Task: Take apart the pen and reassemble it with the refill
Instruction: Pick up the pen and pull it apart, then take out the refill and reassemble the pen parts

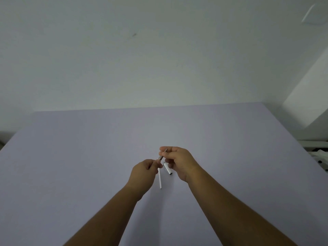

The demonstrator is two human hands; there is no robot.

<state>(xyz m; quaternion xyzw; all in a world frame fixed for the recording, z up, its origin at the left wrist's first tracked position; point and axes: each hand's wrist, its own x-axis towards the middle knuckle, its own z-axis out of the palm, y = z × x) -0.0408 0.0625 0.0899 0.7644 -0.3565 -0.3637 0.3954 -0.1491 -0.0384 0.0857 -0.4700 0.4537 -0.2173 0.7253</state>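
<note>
Above the lilac table (71, 157), the right hand (179, 162) pinches a grey pen tip section (163, 155); the left hand (144, 170) pinches the white refill (160, 180). A white barrel (167, 168) lies below. Reassembly seems underway; next, careful threading.

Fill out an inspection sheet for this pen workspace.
Surface: pale lilac table, plain.
Job's things: small dark pen part pinched between both hands; white refill and silver-white pen section below the hands, contact with table unclear.
Clutter: nothing seen on the table.
Grippers: left hand and right hand both closed on the dark part.
Cables: nothing seen.
Surroundings: bare wall; white items at right edge, unclear.
</note>
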